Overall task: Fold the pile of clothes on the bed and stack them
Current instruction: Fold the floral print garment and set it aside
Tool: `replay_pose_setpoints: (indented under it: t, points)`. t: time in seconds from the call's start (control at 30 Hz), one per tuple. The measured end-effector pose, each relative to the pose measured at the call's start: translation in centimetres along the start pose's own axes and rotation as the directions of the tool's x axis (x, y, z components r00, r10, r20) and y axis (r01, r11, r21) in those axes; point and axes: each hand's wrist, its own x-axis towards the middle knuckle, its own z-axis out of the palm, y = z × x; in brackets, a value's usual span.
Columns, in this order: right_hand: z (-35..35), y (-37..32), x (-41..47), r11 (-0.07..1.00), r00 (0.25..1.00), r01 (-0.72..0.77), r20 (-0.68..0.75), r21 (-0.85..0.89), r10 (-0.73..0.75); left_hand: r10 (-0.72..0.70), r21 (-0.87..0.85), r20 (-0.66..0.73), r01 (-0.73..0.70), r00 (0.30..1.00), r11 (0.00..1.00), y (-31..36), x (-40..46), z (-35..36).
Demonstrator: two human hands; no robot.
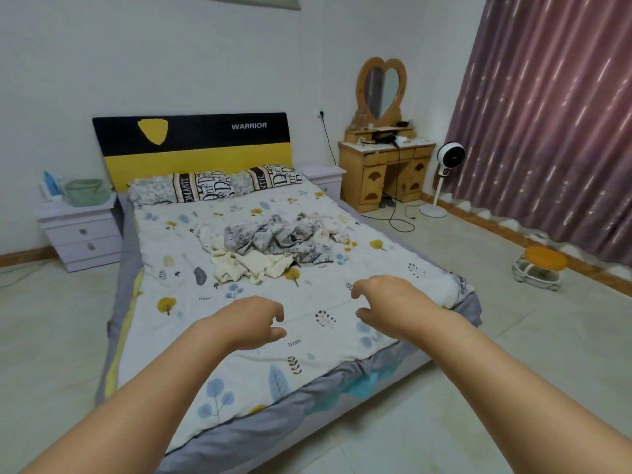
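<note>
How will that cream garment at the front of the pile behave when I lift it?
The cream garment lies crumpled in soft folds, so it will likely hang limp and unfold when lifted. It looks thin, so probably light. Its far edge seems tucked under the grey floral garment, so that piece may drag along.

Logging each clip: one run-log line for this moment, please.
stage: reaching, nothing folded | left hand: empty, above bed | right hand: empty | clothes pile: mid-bed, untouched

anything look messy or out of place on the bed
Only the clothes pile: a crumpled heap mid-bed, a grey patterned piece bunched over a cream one, nothing folded or stacked. Both hands, left hand and right hand, hover empty short of it.
</note>
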Motion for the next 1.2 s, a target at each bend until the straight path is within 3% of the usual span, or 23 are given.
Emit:
replay_pose_setpoints:
  t: [0.43,1.2]
  points:
    - [1.7,10.0,10.2,0.997,0.996,0.070,0.058,0.019,-0.071,-0.036,0.003,0.043,0.036,0.998,0.999,2.5,13.7,-2.5]
    - [1.1,17.6,37.8,0.976,0.972,0.208,0.102,0.059,-0.214,-0.185,-0.053,0.093,0.191,0.978,0.980,-5.3,37.1,-6.0]
